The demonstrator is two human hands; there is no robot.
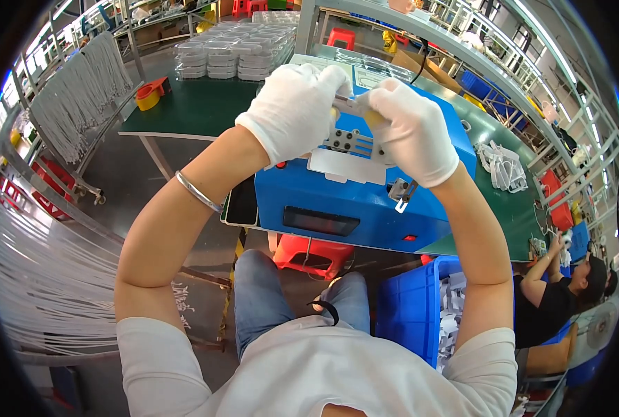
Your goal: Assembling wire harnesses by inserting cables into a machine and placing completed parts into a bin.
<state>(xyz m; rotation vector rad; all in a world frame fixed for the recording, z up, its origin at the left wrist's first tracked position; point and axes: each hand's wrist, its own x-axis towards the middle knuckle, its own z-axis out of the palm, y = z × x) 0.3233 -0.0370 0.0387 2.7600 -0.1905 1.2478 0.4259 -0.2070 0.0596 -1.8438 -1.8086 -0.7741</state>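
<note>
White gloves cover both my hands, which are raised over a blue bench machine (365, 208). My left hand (294, 104) is closed, its fingertips bent in at the machine's top. Facing it, my right hand (412, 128) is closed too, fingers pinched. Between them shows a small greyish strip (351, 105); the gloves cover most of it, so I cannot tell what either hand grips. Just below sits a metal plate with dark screws (349, 142), and a pale flat plate (347, 167) in front of it. A small metal clamp (400, 189) is below my right hand.
Stacked clear plastic trays (233, 52) and a yellow tape roll (147, 97) are on the green table to the left. Coiled white cables (500, 165) lie to the right. A blue bin (408, 306) of white pieces stands by my right knee. A co-worker (559, 292) sits at far right.
</note>
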